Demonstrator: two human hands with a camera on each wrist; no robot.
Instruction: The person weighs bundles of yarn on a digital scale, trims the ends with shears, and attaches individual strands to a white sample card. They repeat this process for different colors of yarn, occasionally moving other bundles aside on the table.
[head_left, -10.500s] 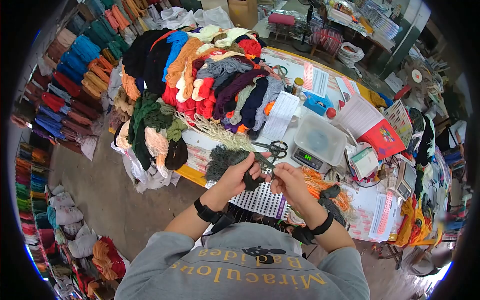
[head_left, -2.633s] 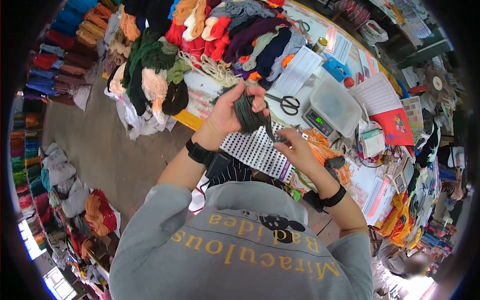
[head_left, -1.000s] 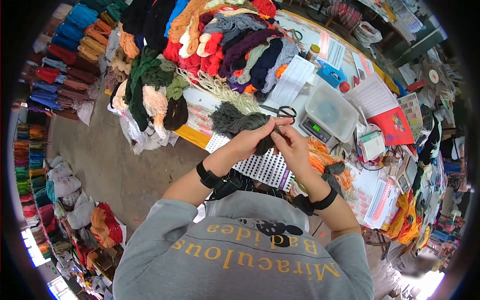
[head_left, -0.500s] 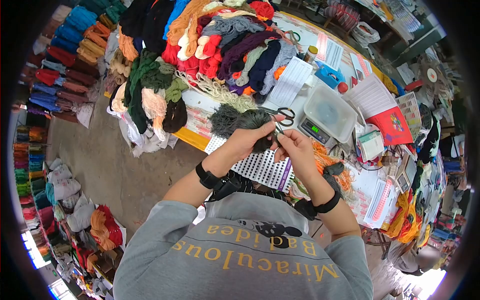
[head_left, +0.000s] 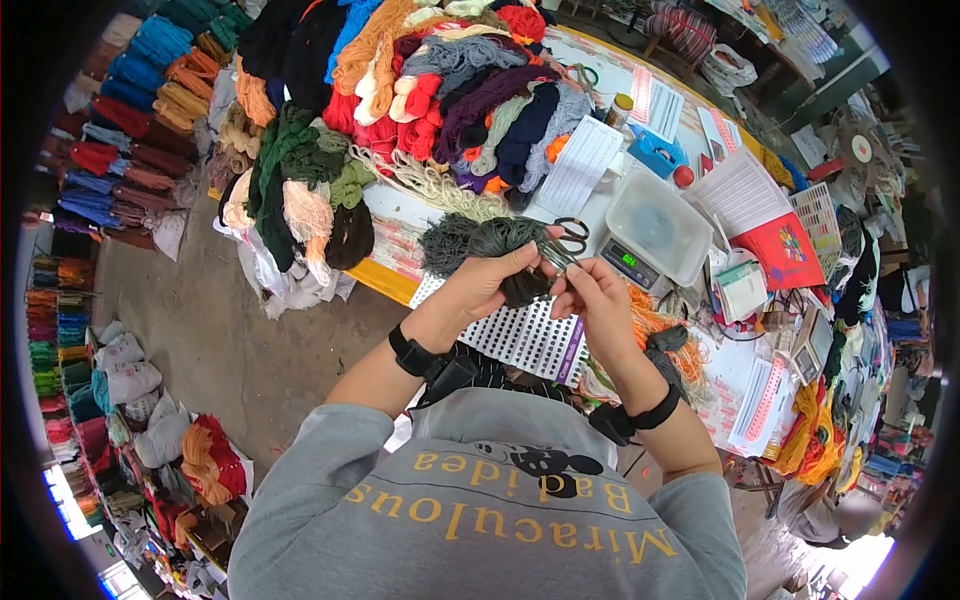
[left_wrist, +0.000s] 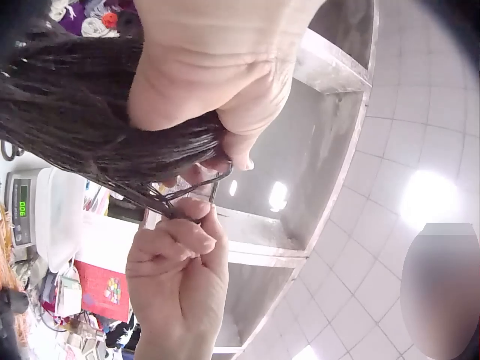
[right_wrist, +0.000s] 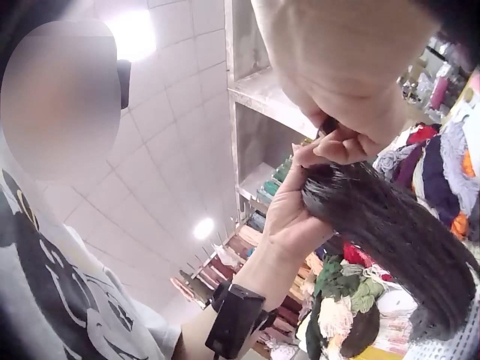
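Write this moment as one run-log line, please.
left hand: grips dark yarn skein; right hand: pinches strands; clear tub: on scale

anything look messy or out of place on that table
The orange yarn does: it lies in a loose tangle near the right hand, with a dark grey tuft on it, while much of the big yarn pile is in bundled skeins. Nothing looks plainly spilled or damaged.

Hank [head_left: 503,240]: dark greenish grey
Sheet [head_left: 515,337]: white — rows of black dots, purple edge
Shirt [head_left: 480,570]: grey — yellow lettering
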